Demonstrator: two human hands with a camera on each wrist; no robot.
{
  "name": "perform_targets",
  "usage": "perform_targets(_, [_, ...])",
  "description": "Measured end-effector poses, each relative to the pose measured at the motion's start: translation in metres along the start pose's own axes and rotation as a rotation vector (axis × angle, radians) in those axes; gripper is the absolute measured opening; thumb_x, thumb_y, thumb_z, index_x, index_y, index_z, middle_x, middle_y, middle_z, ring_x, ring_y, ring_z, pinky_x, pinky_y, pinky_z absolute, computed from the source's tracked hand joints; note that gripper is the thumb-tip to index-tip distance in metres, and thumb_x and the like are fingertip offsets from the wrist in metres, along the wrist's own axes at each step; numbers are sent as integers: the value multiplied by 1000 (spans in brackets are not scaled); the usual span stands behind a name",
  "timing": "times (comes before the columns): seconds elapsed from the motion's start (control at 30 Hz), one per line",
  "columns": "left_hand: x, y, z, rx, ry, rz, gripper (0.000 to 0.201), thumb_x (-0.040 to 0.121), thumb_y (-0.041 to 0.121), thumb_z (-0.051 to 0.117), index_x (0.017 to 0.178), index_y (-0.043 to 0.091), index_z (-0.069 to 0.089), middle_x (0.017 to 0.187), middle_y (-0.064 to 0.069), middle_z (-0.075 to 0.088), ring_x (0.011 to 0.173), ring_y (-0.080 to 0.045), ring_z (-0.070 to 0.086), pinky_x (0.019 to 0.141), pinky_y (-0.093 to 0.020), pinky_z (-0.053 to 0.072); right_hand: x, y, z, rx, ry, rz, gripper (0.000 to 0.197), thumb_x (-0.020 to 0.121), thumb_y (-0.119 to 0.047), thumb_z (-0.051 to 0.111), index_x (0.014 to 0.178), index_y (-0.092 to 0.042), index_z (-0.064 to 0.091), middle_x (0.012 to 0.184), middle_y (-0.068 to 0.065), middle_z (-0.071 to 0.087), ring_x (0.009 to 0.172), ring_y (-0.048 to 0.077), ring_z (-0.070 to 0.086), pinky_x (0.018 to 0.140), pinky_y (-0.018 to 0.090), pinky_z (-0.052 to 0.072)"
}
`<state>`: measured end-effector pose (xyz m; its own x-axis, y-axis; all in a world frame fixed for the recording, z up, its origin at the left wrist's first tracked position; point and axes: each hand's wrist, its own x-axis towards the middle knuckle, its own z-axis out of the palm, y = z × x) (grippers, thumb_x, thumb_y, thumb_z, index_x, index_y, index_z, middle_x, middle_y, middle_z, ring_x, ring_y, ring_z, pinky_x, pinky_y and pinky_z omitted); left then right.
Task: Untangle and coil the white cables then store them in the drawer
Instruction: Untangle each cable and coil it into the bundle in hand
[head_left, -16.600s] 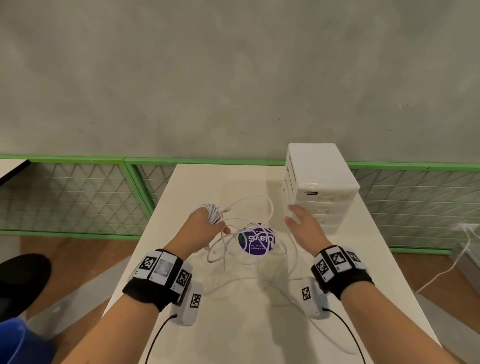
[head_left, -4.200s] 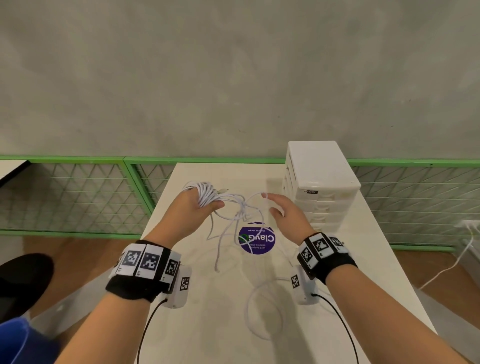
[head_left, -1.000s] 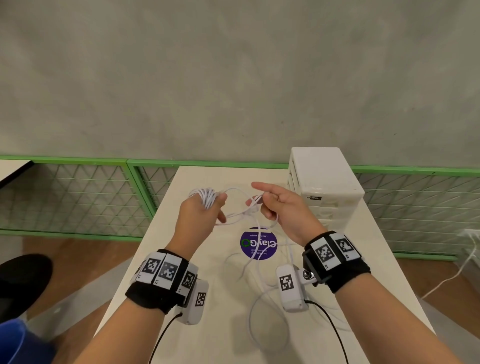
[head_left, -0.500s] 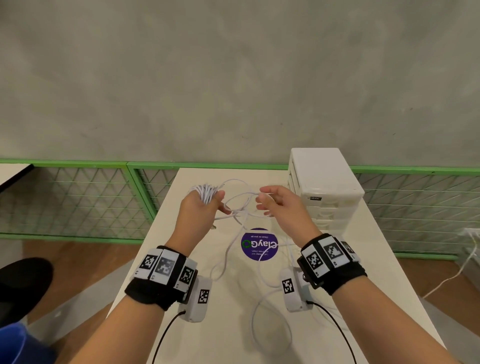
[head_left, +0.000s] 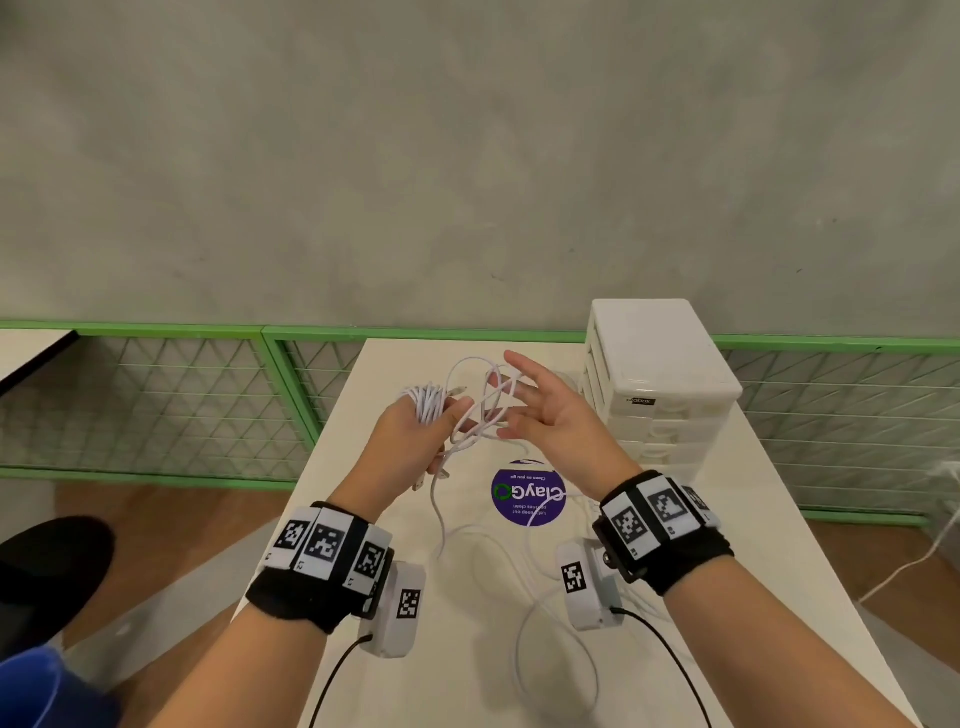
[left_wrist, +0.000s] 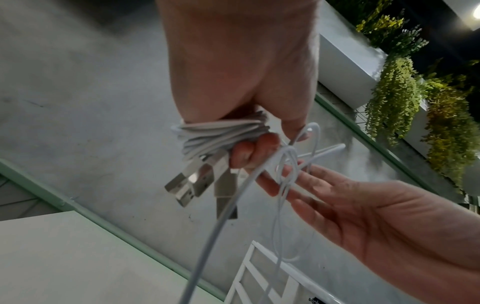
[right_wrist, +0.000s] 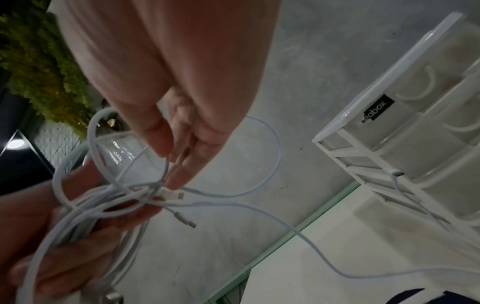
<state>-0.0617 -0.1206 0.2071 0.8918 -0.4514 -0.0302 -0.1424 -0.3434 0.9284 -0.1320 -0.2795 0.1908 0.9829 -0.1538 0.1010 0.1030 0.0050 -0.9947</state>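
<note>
My left hand (head_left: 423, 434) is raised above the table and grips a bundle of white cable coils (head_left: 427, 402) wound round its fingers; in the left wrist view the coil (left_wrist: 221, 135) sits in the fist with metal USB plugs (left_wrist: 197, 181) sticking out below. My right hand (head_left: 524, 402) is just right of it, fingers straight and spread, with a tangle of loose white strands (head_left: 480, 415) threaded between and across them. In the right wrist view the fingertips (right_wrist: 176, 181) touch the knot of strands (right_wrist: 153, 193). More cable (head_left: 550, 649) trails down in loops on the table.
A white drawer unit (head_left: 660, 374) with all drawers shut stands at the table's (head_left: 753, 571) back right; one cable end (right_wrist: 396, 172) lies against its front. A round purple sticker (head_left: 527, 493) marks the table's middle. A green mesh fence (head_left: 156, 395) runs behind.
My right hand has let go of the strand it pinched and spread its fingers, with strands still lying across them. The left hand keeps its grip on the coil.
</note>
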Motion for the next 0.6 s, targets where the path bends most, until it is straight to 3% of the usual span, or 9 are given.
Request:
perform_targets(0.07, [3,-2,3,13,-44,1,25,87,33,64,79,9,66,41,8,49,32,-6,41,51,-34,53,1,2,2,-14,25,-19,65,85,14,53,134,-26,37,129,5,58,85,11,67,88,30,52])
perform_targets(0.17, [3,-6,8,88,-107,-5,24,82,32,71,83,8,68,44,8,55,32,-3,43,39,-18,43,1,2,3,-92,56,-35,61,83,11,59,126,-28,41,121,3,63,82,16,68,88,38,53])
perform_targets(0.3, [1,-12,17,98,-153,-21,24,80,28,75,91,10,66,63,1,61,35,-2,49,37,-16,39,0,4,3,-200,-10,-30,61,85,8,56,129,-32,42,117,4,63,83,25,68,86,49,53])
perform_targets(0.33, [2,-13,17,89,-124,-28,20,80,28,74,89,12,66,63,1,62,35,-2,50,36,-17,39,-1,4,1,-237,-21,-28,63,87,5,56,133,-35,39,119,4,61,84,27,68,86,47,54])
perform_targets(0.4, [2,-13,15,24,-63,-18,13,82,23,73,87,13,65,64,0,63,39,-2,54,37,-17,43,-3,4,-3,-317,-32,-4,69,89,-4,58,139,-42,29,125,5,56,79,19,70,81,35,56])
perform_targets(0.5, [1,-11,8,-24,-49,-9,12,86,12,65,97,6,65,69,-7,61,47,-7,54,39,-14,44,-6,5,-11,-328,-31,17,77,88,-6,61,145,-39,20,104,3,60,65,14,66,69,19,53])
perform_targets(0.6, [4,-12,-4,-94,-9,-67,9,89,2,56,94,5,63,63,-6,52,41,-7,45,35,-15,41,-9,7,-24,-316,-2,-23,81,86,-6,63,145,-37,17,86,6,61,63,13,53,71,18,47])
